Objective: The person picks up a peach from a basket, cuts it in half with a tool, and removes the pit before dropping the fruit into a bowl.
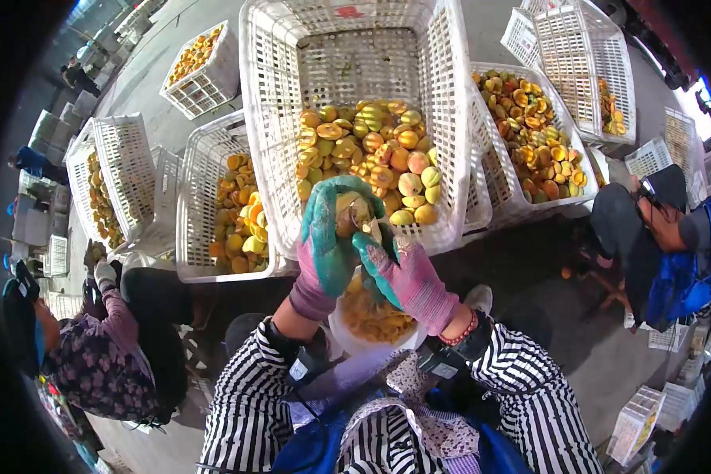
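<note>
Both hands wear pink and green gloves and meet at the near edge of a big white crate (257,103) of yellow-orange fruit (371,146). My left hand (328,241) is wrapped round a brownish fruit (354,215). Against the right side of that fruit, my right hand (399,272) is closed in a pinch; what its fingers hold, if anything, is hidden. Beneath my hands, a white bucket (344,336) between the knees holds orange-yellow pieces (375,316).
White crates of fruit flank the big one at left (186,197) and right (521,209). More stand behind. A seated person (110,347) in a floral top is at left, another (671,237) at right. Stacked crates (640,419) stand lower right.
</note>
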A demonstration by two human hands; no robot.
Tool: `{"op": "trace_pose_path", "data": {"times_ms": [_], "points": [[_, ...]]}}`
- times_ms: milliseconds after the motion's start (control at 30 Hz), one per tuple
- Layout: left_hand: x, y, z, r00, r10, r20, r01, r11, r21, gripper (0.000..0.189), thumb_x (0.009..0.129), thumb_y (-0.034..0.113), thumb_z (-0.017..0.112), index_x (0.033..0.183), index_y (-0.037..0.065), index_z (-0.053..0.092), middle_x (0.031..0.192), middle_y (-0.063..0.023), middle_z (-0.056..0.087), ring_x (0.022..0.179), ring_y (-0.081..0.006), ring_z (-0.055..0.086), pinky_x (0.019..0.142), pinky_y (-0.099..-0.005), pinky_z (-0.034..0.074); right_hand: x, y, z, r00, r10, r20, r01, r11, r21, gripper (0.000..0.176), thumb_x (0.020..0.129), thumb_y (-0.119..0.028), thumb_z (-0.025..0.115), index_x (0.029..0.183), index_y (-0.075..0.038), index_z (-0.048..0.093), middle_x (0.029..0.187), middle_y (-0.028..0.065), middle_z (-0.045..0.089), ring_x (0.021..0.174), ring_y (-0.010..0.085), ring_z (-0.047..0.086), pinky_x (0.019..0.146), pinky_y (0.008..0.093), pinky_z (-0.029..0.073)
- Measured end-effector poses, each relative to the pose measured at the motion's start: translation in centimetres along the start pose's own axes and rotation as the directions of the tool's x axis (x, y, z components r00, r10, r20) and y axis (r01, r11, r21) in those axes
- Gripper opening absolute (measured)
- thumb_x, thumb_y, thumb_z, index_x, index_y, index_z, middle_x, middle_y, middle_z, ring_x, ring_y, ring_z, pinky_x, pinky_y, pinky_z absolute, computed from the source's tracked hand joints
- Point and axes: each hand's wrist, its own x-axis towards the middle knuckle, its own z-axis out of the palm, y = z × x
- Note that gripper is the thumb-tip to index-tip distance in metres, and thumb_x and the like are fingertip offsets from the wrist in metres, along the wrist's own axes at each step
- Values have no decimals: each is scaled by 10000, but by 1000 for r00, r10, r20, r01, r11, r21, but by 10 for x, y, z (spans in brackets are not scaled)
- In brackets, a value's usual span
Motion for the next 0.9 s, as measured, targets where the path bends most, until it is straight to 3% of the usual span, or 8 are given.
{"op": "trace_pose_path", "data": {"times_ms": [100, 200, 300, 400, 467, 533, 733, 900], "points": [[-2, -4, 4, 992, 92, -83, -110, 964, -242, 186, 953, 79, 443, 1086, -33, 510, 1011, -123, 540, 821, -207, 594, 713, -317, 504, -2, 27, 15, 945, -274, -178, 234, 948, -218, 276, 930, -247, 546, 1072, -10, 549, 757, 87, 601, 713, 197, 601, 644, 334, 466], [-1, 11, 0, 1000, -6, 16, 11, 953, -303, 193, 967, 70, 395, 1085, -29, 511, 1031, -129, 528, 800, -202, 586, 718, -321, 498, -6, 32, 11, 997, -72, -19, 72, 997, 33, 269, 932, -272, 541, 1056, -33, 556, 709, 61, 584, 626, 170, 574, 564, 308, 439], [2, 9, -8, 961, 275, 38, -275, 961, -4, 214, 973, 92, 377, 1084, -30, 512, 1026, -127, 531, 777, -206, 579, 712, -315, 494, -8, 34, 7, 942, 142, 303, -244, 912, 330, 261, 936, -309, 534, 1031, -68, 565, 637, 20, 558, 495, 130, 535, 445, 268, 398], [2, 8, -7, 898, 439, -15, -436, 896, 84, 219, 951, 104, 404, 1085, -26, 519, 1001, -136, 539, 790, -225, 574, 716, -320, 487, -6, 39, 13, 970, 95, 226, -179, 902, 392, 273, 937, -373, 513, 937, -103, 556, 594, -11, 527, 415, 95, 471, 372, 240, 333], [-1, -7, -13, 849, 526, 59, -517, 801, 301, 226, 912, 144, 456, 1039, -23, 542, 957, -136, 546, 814, -234, 566, 747, -327, 470, -10, 13, 1, 919, 140, 370, -291, 873, 392, 291, 938, -407, 492, 900, -122, 532, 584, -8, 504, 413, 108, 456, 366, 249, 344], [4, 0, -15, 828, 561, -16, -550, 817, 171, 225, 876, 176, 493, 976, -10, 569, 918, -131, 546, 814, -235, 550, 761, -333, 452, -12, -20, -2, 849, 294, 438, -511, 664, 546, 298, 934, -426, 492, 905, -131, 520, 563, -7, 472, 394, 118, 423, 356, 255, 328], [-3, 20, -14, 965, 261, 27, -230, 891, -391, 264, 926, 237, 451, 871, 13, 582, 831, -65, 543, 752, -158, 511, 706, -292, 428, -21, -29, -6, 743, 321, 587, -635, 617, 466, 390, 931, -513, 434, 839, -136, 467, 529, -3, 399, 366, 122, 353, 343, 265, 283], [-5, 15, -12, 960, 267, 88, -203, 873, -444, 329, 943, 301, 444, 856, 13, 579, 799, -57, 553, 724, -145, 513, 670, -286, 435, -22, -29, -12, 722, 302, 622, -654, 592, 471, 365, 940, -446, 473, 866, -90, 508, 526, 10, 428, 380, 132, 397, 348, 278, 314]]}}
